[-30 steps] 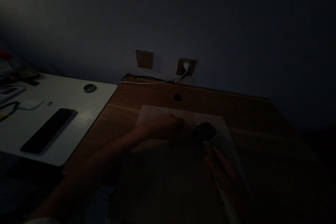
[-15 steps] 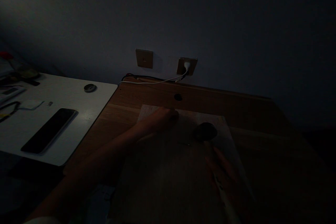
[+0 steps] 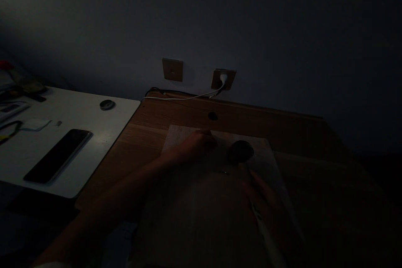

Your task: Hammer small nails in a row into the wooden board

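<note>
My right hand [image 3: 266,201] is wrapped round the pale handle of a black-headed mallet [image 3: 240,152]. The mallet's head is over the right part of a pale board [image 3: 194,213]; whether it touches the board I cannot tell in this dim light. Left of it, my left hand [image 3: 199,142] rests near the board's far edge, fingers curled closed. What they hold, if anything, is hidden. Between the hands, a thin shiny piece like a nail [image 3: 224,172] lies on the board.
Under the board is a brown wooden desk [image 3: 150,117] with a round cable hole [image 3: 212,116]. A white table [image 3: 84,113] adjoins it at left, bearing a phone [image 3: 58,155] and a small round tin [image 3: 107,104]. A white cable [image 3: 185,99] runs to a wall socket [image 3: 223,78].
The mallet's head has shifted a little left and away from me, with my right hand following. My left hand has moved slightly right. The small shiny piece stays in about the same place.
</note>
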A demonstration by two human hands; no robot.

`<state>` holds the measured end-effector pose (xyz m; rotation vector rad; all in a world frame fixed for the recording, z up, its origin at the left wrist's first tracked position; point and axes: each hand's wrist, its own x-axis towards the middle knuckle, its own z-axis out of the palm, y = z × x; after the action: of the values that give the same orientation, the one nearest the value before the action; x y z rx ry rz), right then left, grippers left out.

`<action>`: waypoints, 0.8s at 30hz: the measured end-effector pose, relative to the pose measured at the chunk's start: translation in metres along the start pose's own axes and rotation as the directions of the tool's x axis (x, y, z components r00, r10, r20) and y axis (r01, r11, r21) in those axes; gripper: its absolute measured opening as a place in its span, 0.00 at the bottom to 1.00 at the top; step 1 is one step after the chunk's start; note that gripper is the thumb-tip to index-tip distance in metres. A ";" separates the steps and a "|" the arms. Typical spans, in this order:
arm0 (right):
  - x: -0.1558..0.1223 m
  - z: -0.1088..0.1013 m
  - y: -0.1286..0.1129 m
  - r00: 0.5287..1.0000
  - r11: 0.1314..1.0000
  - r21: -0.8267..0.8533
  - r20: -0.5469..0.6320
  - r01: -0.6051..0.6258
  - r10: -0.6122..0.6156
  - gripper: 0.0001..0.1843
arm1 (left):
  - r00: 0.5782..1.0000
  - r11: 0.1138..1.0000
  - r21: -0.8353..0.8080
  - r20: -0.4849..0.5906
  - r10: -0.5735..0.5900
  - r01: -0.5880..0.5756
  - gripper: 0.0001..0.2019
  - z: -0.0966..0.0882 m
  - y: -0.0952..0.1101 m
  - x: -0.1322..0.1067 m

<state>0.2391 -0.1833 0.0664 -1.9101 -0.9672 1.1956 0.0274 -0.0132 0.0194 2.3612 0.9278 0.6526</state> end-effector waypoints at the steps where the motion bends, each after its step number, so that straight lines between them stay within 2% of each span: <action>1: 0.002 0.003 -0.003 1.000 1.000 -0.004 -0.006 0.005 -0.005 0.42 | 1.000 1.000 -0.019 -0.014 -0.017 0.017 0.10 0.001 -0.001 -0.001; 4: 0.010 0.013 -0.017 0.992 0.998 0.020 0.111 0.056 -0.058 0.41 | 0.994 0.991 -0.095 -0.055 -0.097 0.091 0.15 0.002 -0.002 -0.002; 6: 0.015 0.021 -0.028 0.972 0.992 0.046 0.202 0.115 -0.122 0.36 | 0.989 0.982 -0.147 -0.067 -0.129 0.118 0.17 0.001 -0.002 -0.003; 9: 0.021 0.029 -0.038 0.944 0.982 0.046 0.268 0.185 -0.191 0.28 | 0.989 0.971 -0.211 -0.073 -0.127 0.109 0.17 0.001 -0.002 -0.003; 15: 0.027 0.034 -0.038 0.929 0.982 0.026 0.320 0.186 -0.185 0.24 | 0.988 0.978 -0.190 -0.107 -0.108 0.086 0.20 0.003 -0.006 -0.003; 24: 0.031 0.036 -0.040 0.933 0.986 0.044 0.320 0.162 -0.167 0.31 | 0.994 0.971 -0.221 -0.051 -0.101 0.087 0.22 0.000 -0.007 -0.003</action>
<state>0.2055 -0.1315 0.0744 -1.6105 -1.2577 1.4373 0.0223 -0.0112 0.0144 2.1008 0.9372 0.7540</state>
